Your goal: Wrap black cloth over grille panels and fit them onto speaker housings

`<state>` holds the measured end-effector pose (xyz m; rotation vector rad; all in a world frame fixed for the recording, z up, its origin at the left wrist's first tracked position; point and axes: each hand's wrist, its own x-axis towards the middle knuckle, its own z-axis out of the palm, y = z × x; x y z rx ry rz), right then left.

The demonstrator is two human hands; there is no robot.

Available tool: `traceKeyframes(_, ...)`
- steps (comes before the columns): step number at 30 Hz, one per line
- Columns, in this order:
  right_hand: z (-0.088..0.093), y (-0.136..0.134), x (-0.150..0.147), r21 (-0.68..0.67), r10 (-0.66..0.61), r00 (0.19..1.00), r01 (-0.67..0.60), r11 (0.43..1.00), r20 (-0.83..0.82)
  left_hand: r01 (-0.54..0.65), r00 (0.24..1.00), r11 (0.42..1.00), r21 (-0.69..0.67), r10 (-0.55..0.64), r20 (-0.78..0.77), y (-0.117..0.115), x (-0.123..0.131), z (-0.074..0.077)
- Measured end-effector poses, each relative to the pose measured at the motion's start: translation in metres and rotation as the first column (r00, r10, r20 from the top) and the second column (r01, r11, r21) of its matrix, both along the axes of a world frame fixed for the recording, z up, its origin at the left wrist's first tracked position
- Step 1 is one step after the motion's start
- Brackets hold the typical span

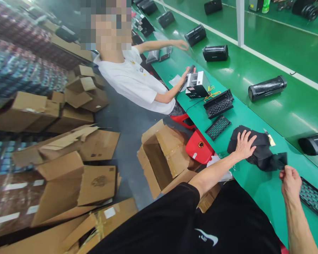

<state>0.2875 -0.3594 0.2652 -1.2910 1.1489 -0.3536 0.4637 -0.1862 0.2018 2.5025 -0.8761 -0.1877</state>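
A stack of thin black sheets (259, 150), which look like cloth, lies on the green bench. My left hand (245, 145) rests flat on the stack with its fingers spread. At the stack's right end, my right hand (291, 180) pinches the corner of a thin black sheet (280, 160), lifted a little off the bench. A black perforated grille panel (315, 195) lies just right of my right hand. Beyond the stack are another grille panel (218, 127) and a black slotted housing (218, 103).
A co-worker in a white shirt (137, 81) sits to the left, one hand near a metal box device (198, 84). Black cylindrical speakers (267, 88) stand on the green line (278, 120) opposite. Open cardboard boxes (159, 158) and a red stool (200, 146) occupy the floor.
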Motion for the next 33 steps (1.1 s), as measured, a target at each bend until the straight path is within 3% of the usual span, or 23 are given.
traceKeyframes(6,0.039,-0.042,-0.077,0.073,-0.245,0.951,0.235,0.969,0.187,0.0,1.0,1.0,0.022,-0.001,0.019,-0.001,0.007,-0.003)
traceKeyframes(12,0.044,-0.055,-0.128,0.178,-0.356,0.877,0.313,0.933,0.324,0.006,1.0,0.997,0.079,-0.006,0.002,0.0,0.016,0.002)
traceKeyframes(18,0.048,-0.035,-0.132,0.366,-0.439,0.835,0.315,0.876,0.332,0.047,0.998,0.989,0.144,-0.051,0.024,-0.007,0.025,0.019)
traceKeyframes(22,0.039,-0.023,-0.134,0.432,-0.411,0.855,0.256,0.865,0.317,0.096,0.993,0.982,0.16,-0.107,0.059,-0.016,0.022,0.026)
traceKeyframes(27,0.025,-0.015,-0.135,0.464,-0.38,0.88,0.219,0.858,0.286,0.165,0.978,0.981,0.107,-0.176,0.109,-0.034,0.005,0.016)
traceKeyframes(33,0.024,-0.009,-0.128,0.52,-0.388,0.871,0.192,0.833,0.3,0.138,0.983,0.986,0.089,-0.147,0.112,-0.062,-0.008,0.006)
